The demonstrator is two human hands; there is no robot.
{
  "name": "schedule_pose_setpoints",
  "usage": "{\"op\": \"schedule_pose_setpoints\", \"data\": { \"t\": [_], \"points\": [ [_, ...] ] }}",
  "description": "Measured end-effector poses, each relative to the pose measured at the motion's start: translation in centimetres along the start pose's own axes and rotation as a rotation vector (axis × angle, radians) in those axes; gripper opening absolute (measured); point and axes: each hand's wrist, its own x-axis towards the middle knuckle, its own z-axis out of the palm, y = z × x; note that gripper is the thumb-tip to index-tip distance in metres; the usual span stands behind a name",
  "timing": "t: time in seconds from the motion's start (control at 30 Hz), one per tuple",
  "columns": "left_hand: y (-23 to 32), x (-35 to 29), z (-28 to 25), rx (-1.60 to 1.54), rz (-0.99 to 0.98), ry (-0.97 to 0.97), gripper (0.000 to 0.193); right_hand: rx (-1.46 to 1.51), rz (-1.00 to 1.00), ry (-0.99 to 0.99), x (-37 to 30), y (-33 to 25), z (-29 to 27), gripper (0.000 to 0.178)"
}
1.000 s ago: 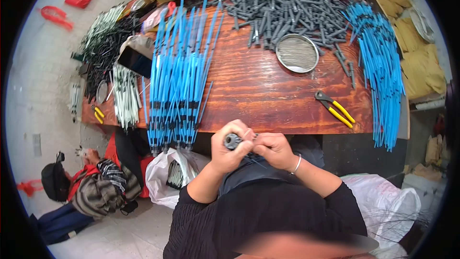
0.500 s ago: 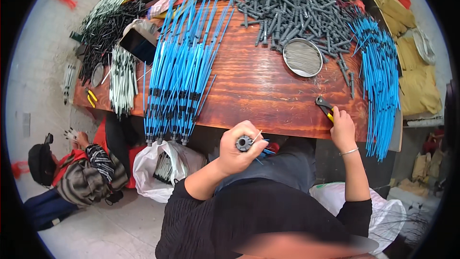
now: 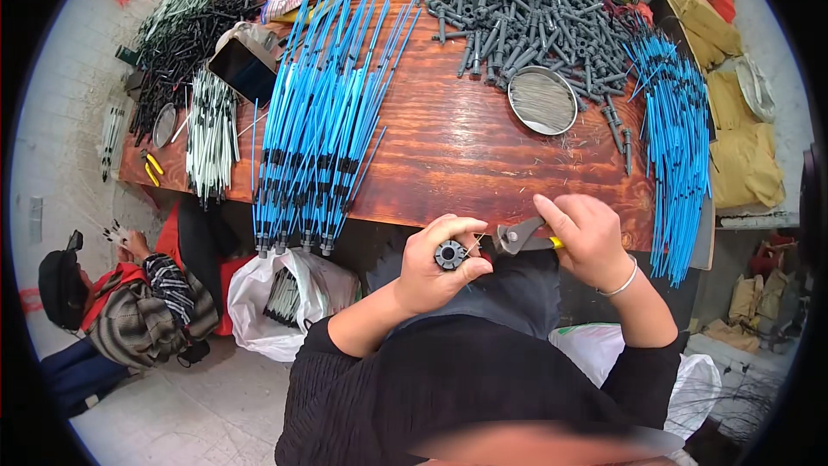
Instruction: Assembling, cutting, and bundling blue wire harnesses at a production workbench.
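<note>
My left hand (image 3: pixel 424 274) is closed around a dark grey slotted plastic cylinder (image 3: pixel 449 255), its round end with a central hole facing up. A thin pale wire (image 3: pixel 473 243) sticks out beside it, near my thumb and fingers. In my right hand (image 3: pixel 593 237) is a pair of cutting pliers (image 3: pixel 516 236) with dark jaws and yellow handles. The jaws point left, close to the wire; whether they touch it I cannot tell. Both hands are in front of the table's near edge, above my lap.
On the wooden table (image 3: pixel 431 138) lie blue rods (image 3: pixel 323 121), more blue rods (image 3: pixel 677 155), grey plastic parts (image 3: pixel 517 13) and a round tin of thin wires (image 3: pixel 542 101). Yellow-handled pliers (image 3: pixel 152 168) lie at left. A white sack (image 3: pixel 259 311) and a seated person (image 3: pixel 142 302) are at lower left.
My right hand has brought the pliers left from the table's edge, toward my left hand. The left hand has shifted slightly, still holding the grey cylinder.
</note>
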Motion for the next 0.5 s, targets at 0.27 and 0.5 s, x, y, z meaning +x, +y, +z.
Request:
{"op": "schedule_pose_setpoints", "data": {
  "t": [0.27, 0.5],
  "points": [
    [0.8, 0.1, 0.8, 0.116, -0.02, 0.102, 0.053, -0.369, -0.18, 0.168, 2.9, -1.0, -0.5, 0.039],
    [0.8, 0.6, 1.1, 0.138, -0.046, 0.124, 0.054, -0.473, -0.262, 0.308, 3.3, -0.3, -0.8, 0.041]
  ]
}}
